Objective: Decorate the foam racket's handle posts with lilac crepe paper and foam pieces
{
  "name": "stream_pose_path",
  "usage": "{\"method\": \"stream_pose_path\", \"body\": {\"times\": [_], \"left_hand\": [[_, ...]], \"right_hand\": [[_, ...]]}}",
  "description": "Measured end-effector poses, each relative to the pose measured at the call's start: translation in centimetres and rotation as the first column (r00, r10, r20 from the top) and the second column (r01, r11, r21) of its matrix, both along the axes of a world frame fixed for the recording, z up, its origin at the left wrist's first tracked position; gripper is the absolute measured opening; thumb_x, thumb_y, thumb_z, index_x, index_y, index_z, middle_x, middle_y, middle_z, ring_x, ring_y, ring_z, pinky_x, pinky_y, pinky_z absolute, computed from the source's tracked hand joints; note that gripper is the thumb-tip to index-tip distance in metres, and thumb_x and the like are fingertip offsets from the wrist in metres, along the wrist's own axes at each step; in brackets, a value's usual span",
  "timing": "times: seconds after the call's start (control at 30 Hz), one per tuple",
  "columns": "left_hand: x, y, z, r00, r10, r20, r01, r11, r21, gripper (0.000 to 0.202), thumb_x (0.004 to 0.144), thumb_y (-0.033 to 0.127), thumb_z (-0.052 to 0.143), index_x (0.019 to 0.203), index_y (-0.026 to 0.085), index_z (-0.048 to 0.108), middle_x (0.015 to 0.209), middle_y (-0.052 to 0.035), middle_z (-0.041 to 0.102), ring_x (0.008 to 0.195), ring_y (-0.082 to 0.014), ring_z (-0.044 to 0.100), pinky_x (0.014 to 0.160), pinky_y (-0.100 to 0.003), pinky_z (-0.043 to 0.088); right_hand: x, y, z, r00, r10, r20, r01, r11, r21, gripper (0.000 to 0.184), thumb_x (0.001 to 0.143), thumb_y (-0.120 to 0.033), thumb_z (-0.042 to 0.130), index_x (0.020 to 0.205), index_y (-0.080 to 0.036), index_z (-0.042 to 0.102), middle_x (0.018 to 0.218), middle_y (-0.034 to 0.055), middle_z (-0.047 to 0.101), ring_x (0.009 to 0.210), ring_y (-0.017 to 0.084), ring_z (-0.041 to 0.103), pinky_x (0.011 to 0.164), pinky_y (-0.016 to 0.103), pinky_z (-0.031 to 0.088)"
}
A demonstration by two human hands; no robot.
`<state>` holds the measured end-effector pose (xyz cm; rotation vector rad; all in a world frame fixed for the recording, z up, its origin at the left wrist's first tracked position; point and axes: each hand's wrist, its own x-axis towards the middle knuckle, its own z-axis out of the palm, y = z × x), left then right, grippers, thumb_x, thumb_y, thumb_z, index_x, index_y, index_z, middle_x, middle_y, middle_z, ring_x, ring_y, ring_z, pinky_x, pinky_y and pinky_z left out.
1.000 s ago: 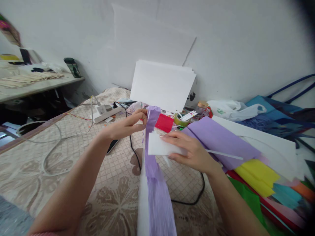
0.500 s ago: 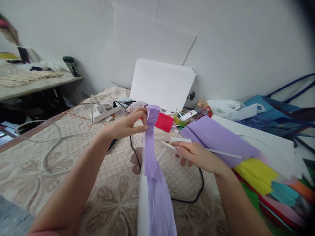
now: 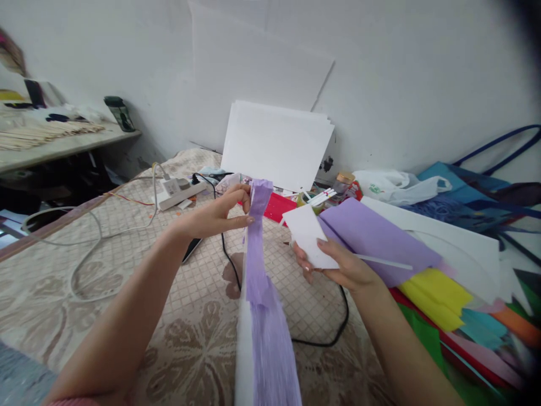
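Note:
My left hand (image 3: 226, 211) is closed on the far end of a long white strip of board (image 3: 244, 349), thumb pressed against the purple crepe paper (image 3: 257, 248) that covers it. Toward me the crepe paper widens into a wrinkled, finely creased length (image 3: 274, 349). To the right, my right hand (image 3: 338, 265) grips a small white rectangular board (image 3: 310, 234), thumb on its face and the other fingers behind. This board is tilted up and stays apart from the purple strip.
A white power strip (image 3: 180, 194) with cables stands at the left. White sheets (image 3: 279, 141) lean on the wall. At the right lie folded purple paper (image 3: 376, 237), yellow paper (image 3: 439, 299) and a plastic bag (image 3: 393, 186). A black cable (image 3: 325, 343) crosses the patterned tablecloth.
My right hand has turned the white board so that its broad face shows instead of its edge, and raised it slightly. My left hand keeps its hold on the strip.

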<state>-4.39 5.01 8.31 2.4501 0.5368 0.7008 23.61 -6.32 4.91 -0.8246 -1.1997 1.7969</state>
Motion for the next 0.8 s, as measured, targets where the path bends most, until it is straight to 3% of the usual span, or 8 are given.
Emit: {"method": "stream_pose_path", "body": {"times": [0.13, 0.23, 0.33, 0.43, 0.57, 0.7, 0.8], "left_hand": [[0.1, 0.0, 0.0, 1.000, -0.003, -0.004, 0.003, 1.000, -0.006, 0.015, 0.094, 0.034, 0.053, 0.094, 0.020, 0.047, 0.117, -0.0066, 0.047, 0.113, -0.0207, 0.044, 0.103, -0.034, 0.037], [0.1, 0.1, -0.1, 1.000, -0.002, -0.004, 0.002, 1.000, -0.010, 0.016, 0.093, 0.035, 0.054, 0.095, 0.021, 0.048, 0.117, -0.0064, 0.047, 0.114, -0.0211, 0.044, 0.103, -0.035, 0.037], [0.1, 0.1, -0.1, 1.000, -0.004, 0.009, 0.004, 1.000, -0.006, 0.017, 0.092, 0.036, 0.054, 0.092, 0.021, 0.047, 0.116, -0.0064, 0.047, 0.114, -0.0214, 0.044, 0.103, -0.036, 0.037], [0.0, 0.1, -0.1, 1.000, 0.005, 0.010, -0.005, 1.000, -0.006, 0.017, 0.092, 0.035, 0.054, 0.091, 0.021, 0.046, 0.116, -0.0064, 0.047, 0.112, -0.0212, 0.044, 0.101, -0.036, 0.038], [0.1, -0.1, -0.1, 1.000, 0.022, 0.016, -0.022, 1.000, -0.010, 0.017, 0.092, 0.034, 0.055, 0.090, 0.021, 0.046, 0.113, -0.0057, 0.049, 0.108, -0.0203, 0.046, 0.097, -0.034, 0.040], [0.2, -0.1, -0.1, 0.998, 0.042, 0.046, -0.042, 0.999, -0.002, 0.017, 0.092, 0.033, 0.056, 0.086, 0.020, 0.047, 0.109, -0.0052, 0.050, 0.107, -0.0202, 0.047, 0.096, -0.034, 0.040], [0.1, -0.1, 0.0, 0.997, 0.058, 0.045, -0.057, 0.998, -0.014, 0.020, 0.090, 0.034, 0.059, 0.083, 0.019, 0.049, 0.110, -0.0052, 0.051, 0.108, -0.0202, 0.048, 0.097, -0.035, 0.040]], "right_hand": [[-0.7, 0.2, -0.3, 0.982, 0.098, -0.162, -0.103, 0.994, -0.023, 0.051, 0.085, -0.062, 0.058, 0.113, -0.019, 0.057, 0.084, 0.0027, 0.058, 0.062, 0.013, 0.051, 0.054, 0.027, 0.049], [-1.2, 0.3, -0.8, 0.981, 0.094, -0.171, -0.092, 0.996, 0.016, 0.048, 0.088, -0.058, 0.055, 0.114, -0.018, 0.058, 0.096, 0.0083, 0.063, 0.065, 0.015, 0.056, 0.052, 0.027, 0.047], [-1.9, 0.4, -1.3, 0.976, 0.065, -0.208, -0.053, 0.997, 0.062, 0.044, 0.085, -0.056, 0.058, 0.107, -0.018, 0.059, 0.085, 0.0055, 0.062, 0.069, 0.017, 0.057, 0.061, 0.030, 0.048], [-2.5, 0.5, -1.7, 0.969, 0.071, -0.236, -0.046, 0.993, 0.112, 0.046, 0.082, -0.062, 0.057, 0.099, -0.019, 0.059, 0.072, 0.0015, 0.056, 0.062, 0.015, 0.052, 0.058, 0.029, 0.044], [-3.0, 0.5, -2.1, 0.994, -0.001, -0.105, 0.023, 0.979, 0.201, 0.047, 0.082, -0.065, 0.056, 0.097, -0.020, 0.058, 0.072, 0.0012, 0.055, 0.059, 0.014, 0.048, 0.052, 0.027, 0.038], [-3.0, 0.5, -2.1, 0.997, -0.063, 0.055, 0.046, 0.964, 0.260, 0.038, 0.086, -0.056, 0.059, 0.090, -0.018, 0.060, 0.081, 0.0039, 0.058, 0.071, 0.016, 0.055, 0.064, 0.030, 0.046], [-3.1, 0.2, -1.7, 0.955, -0.135, 0.265, 0.021, 0.919, 0.394, 0.037, 0.089, -0.051, 0.059, 0.108, -0.019, 0.059, 0.087, 0.0040, 0.059, 0.076, 0.017, 0.058, 0.065, 0.030, 0.048]]}}
